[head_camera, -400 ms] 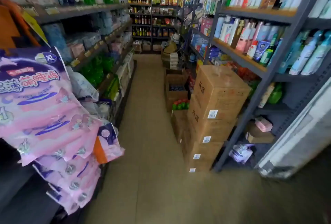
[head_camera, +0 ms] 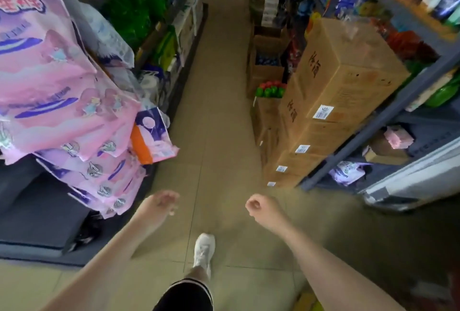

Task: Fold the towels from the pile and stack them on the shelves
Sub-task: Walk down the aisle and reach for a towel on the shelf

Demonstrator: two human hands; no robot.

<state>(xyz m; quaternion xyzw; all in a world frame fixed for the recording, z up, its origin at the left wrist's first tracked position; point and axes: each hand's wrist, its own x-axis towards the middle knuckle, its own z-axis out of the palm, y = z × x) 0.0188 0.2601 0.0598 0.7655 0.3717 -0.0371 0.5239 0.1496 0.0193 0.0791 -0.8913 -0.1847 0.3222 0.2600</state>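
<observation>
No towel or towel pile shows in this view. I stand in a shop aisle looking down at the tiled floor [head_camera: 219, 116]. My left hand [head_camera: 161, 202] hangs over the floor with loosely curled fingers and holds nothing. My right hand [head_camera: 258, 207] is curled into a loose fist, also holding nothing. Both arms reach forward from the bottom of the frame. Dark metal shelves [head_camera: 388, 109] line the right side, and a second run of shelves [head_camera: 174, 19] lines the left.
Pink and purple packs [head_camera: 62, 91] bulge out from the left at hip height. Stacked cardboard boxes [head_camera: 331, 86] stand on the floor at the right, narrowing the aisle. My white shoe [head_camera: 204, 251] steps on the tiles. A dark low platform [head_camera: 37, 216] lies at the lower left.
The view has tipped downward and moved forward along the aisle. Both arms and one foot have come into the frame.
</observation>
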